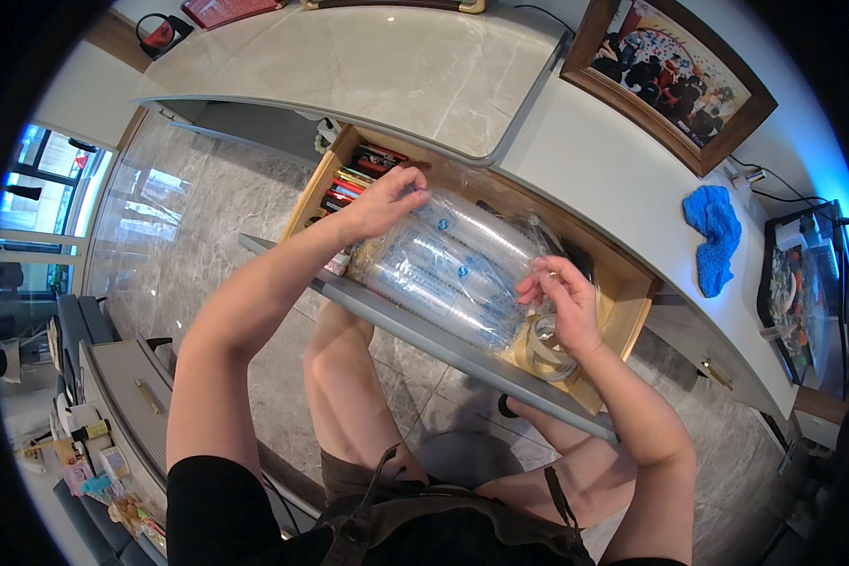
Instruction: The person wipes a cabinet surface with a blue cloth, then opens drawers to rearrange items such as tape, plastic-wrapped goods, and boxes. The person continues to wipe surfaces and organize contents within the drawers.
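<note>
A transparent plastic pack of stacked disposable cups (pixel 453 269) with blue printing lies across the open drawer (pixel 619 318). At its far left corner, my left hand (pixel 393 201) pinches the plastic wrapping between thumb and fingers. My right hand (pixel 566 301) grips the wrapping at the right end, its fingertips close together. Below that hand, rolls of packing tape (pixel 548 350) sit in the drawer's near right corner. Dark and red packets (pixel 339 194) line the drawer's left side, partly covered by my left hand and forearm. Dark items behind the pack are mostly hidden.
The drawer's grey front (pixel 410 325) runs above my knees. Behind it stands a cabinet with a marble-look top (pixel 396 71). A framed picture (pixel 672 78), a blue cloth (pixel 713 237) and a fish tank (pixel 799 290) are at the right. A second cabinet (pixel 127 382) stands at left.
</note>
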`<action>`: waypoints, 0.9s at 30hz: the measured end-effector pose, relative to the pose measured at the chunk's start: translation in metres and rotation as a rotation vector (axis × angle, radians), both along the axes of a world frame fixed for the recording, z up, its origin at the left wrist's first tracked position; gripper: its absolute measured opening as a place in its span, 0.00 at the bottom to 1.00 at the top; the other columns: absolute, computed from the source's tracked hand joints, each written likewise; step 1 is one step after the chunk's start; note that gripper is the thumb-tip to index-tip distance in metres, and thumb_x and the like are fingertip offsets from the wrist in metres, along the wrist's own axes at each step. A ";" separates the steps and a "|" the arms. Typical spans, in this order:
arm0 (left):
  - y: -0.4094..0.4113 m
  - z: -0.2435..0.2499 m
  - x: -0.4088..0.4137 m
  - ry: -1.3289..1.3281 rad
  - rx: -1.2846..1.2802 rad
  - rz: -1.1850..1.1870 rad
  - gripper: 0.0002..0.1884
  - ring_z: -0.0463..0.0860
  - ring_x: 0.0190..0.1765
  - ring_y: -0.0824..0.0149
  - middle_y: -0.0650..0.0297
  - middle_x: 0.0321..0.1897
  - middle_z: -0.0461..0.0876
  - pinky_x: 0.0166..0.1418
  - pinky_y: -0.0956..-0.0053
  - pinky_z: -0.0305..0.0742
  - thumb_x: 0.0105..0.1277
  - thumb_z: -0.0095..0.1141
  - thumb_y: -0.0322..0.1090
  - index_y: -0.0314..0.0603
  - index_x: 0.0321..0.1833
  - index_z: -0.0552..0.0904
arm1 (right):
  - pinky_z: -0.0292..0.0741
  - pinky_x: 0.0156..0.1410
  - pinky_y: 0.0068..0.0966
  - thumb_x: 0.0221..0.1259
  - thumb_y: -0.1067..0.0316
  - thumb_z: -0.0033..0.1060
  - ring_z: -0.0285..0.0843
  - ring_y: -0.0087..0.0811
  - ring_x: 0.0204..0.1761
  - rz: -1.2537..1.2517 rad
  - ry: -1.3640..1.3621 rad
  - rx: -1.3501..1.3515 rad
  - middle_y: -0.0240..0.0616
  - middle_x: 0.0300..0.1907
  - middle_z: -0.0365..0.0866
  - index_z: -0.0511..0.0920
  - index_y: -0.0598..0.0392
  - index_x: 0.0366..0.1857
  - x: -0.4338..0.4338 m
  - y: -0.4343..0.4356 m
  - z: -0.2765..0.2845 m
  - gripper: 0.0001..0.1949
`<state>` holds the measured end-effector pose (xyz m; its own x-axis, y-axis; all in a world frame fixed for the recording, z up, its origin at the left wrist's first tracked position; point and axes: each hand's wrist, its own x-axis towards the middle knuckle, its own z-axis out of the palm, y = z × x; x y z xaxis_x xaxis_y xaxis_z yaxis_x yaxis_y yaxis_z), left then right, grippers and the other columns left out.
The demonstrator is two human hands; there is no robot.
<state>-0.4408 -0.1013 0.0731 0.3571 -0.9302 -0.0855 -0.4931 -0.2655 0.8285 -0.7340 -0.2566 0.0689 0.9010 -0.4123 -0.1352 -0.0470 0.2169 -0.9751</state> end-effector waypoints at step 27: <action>0.037 0.048 -0.050 -0.675 -0.156 -0.373 0.29 0.80 0.44 0.55 0.52 0.47 0.77 0.53 0.60 0.74 0.49 0.67 0.40 0.37 0.54 0.76 | 0.66 0.50 0.39 0.42 0.47 0.71 0.70 0.41 0.44 0.241 0.281 -1.427 0.43 0.40 0.76 0.73 0.63 0.51 0.056 0.071 0.021 0.35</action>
